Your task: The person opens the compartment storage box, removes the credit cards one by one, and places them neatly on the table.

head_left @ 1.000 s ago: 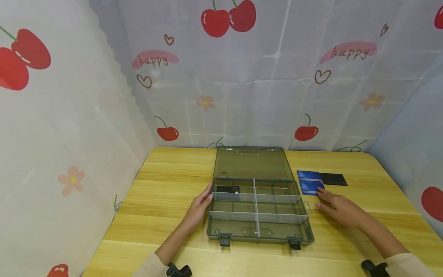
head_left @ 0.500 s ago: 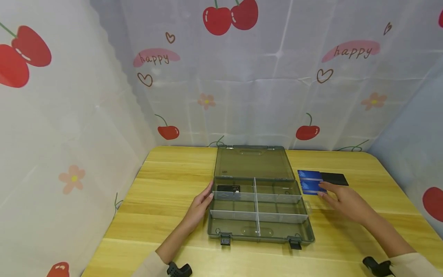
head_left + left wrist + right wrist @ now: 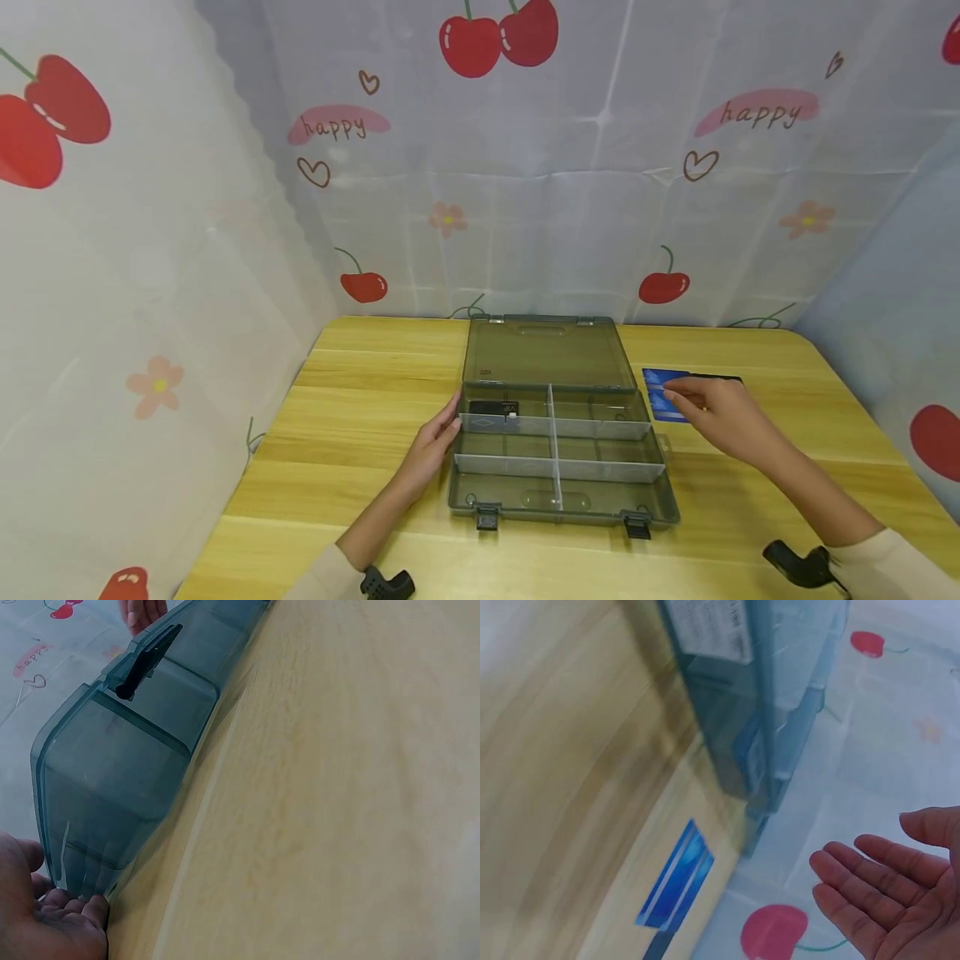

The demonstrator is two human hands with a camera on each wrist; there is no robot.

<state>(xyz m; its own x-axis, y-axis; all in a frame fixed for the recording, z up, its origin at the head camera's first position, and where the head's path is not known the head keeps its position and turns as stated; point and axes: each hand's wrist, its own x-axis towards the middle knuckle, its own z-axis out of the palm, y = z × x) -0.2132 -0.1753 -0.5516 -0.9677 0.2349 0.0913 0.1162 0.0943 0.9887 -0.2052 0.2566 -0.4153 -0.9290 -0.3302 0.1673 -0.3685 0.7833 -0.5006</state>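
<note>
In the head view, a translucent grey-green divided plastic box (image 3: 555, 492) lies with its lid (image 3: 547, 354) folded back. A black card (image 3: 493, 408) marked VIP rests in its back left compartment. My left hand (image 3: 433, 442) rests against the box's left wall, with thumb and fingers touching it in the left wrist view. On the right, my right hand (image 3: 723, 412) hovers over two blue cards (image 3: 667, 404). In the right wrist view its fingers (image 3: 862, 889) are extended and hold nothing. A second black card (image 3: 731, 378) is mostly hidden behind this hand.
All of this stands on a wooden table (image 3: 375, 358). Two black latches (image 3: 487, 518) hang from the box's front edge. A cherry-printed curtain (image 3: 555, 208) rises behind the table and along both sides. Black wrist devices (image 3: 387, 585) are worn on both forearms.
My right hand has lifted off the blue cards and shifted slightly up and left, now covering most of the black card. The left hand and box have stayed in place.
</note>
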